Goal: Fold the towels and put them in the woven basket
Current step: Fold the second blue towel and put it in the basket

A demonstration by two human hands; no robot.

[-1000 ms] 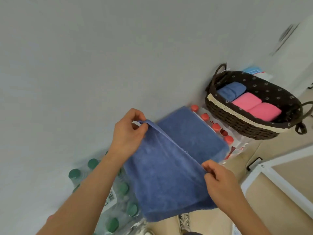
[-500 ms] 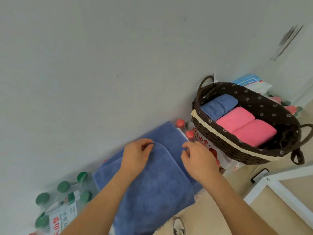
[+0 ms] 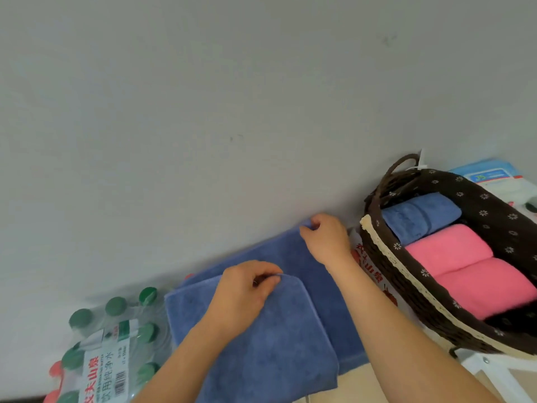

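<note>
Blue towel [image 3: 290,359] lay on bottle packs [image 3: 116,344] by the grey wall [image 3: 203,112], long axis toward the woven basket [image 3: 386,251]; your left hand [image 3: 241,298] pinched its folded corner, right hand [image 3: 327,242] its far corner.

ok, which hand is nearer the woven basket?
Right. The right hand pinches the far corner of the blue towel just beside the woven basket; the left hand holds the folded corner farther left.

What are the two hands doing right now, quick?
Left hand: pinching the folded-over edge of the blue towel.
Right hand: pinching the same towel's far corner by the wall.
</note>
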